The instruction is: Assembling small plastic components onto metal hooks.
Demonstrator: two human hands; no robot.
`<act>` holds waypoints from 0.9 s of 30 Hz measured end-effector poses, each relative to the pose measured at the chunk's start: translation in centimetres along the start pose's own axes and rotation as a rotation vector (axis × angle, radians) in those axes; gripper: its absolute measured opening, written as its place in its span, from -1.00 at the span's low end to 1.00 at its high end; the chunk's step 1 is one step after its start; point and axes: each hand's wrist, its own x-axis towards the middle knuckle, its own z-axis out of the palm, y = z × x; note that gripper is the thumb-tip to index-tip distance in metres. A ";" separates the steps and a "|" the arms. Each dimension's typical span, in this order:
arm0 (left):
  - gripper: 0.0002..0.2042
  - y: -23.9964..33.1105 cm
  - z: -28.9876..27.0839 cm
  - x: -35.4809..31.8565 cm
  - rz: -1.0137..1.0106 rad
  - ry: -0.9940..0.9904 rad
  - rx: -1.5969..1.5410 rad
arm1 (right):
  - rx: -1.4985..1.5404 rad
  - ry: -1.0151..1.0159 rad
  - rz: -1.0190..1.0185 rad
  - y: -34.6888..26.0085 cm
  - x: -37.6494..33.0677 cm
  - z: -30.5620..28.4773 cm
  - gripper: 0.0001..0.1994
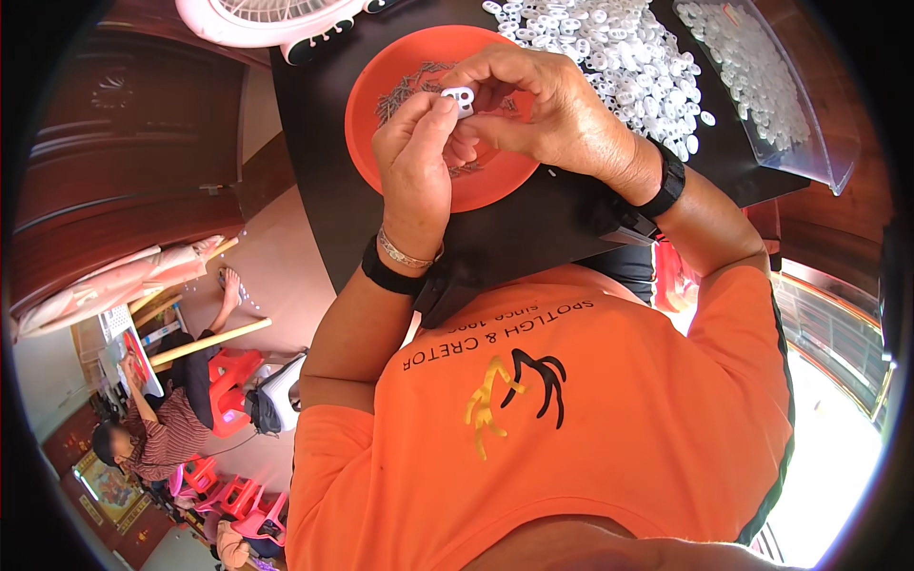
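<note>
Above an orange plastic basin (367, 157), my two hands meet at a small white oval plastic piece with two holes, like a cord lock (463, 101). My left hand (417, 157) pinches it between thumb and fingertips. My right hand (562, 109) curls around its other side, index finger and thumb closed against it; some of its fingertips are hidden. Inside the basin lie many thin grey metal pieces (402, 93), too small to tell whether springs or pins.
Loose white oval pieces (628, 81) pile up right of the basin on the black table (319, 143). A clear tray (828, 157) of translucent white parts stands farther right. At the far left is a pink-white fan (276, 11). Another person (176, 433) sits by red stools (233, 385).
</note>
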 end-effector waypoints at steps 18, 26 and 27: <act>-0.74 -0.2 0.0 -0.2 0.021 -0.003 0.002 | -0.025 -0.049 -0.033 -0.6 -0.3 0.3 -0.74; -0.75 0.2 -0.2 -0.6 0.033 -0.015 0.049 | -0.121 -0.027 -0.142 -1.0 -0.2 0.7 -0.82; -0.76 0.2 -0.2 -0.6 0.040 -0.025 0.053 | -0.134 -0.015 -0.156 -1.0 -0.1 0.7 -0.86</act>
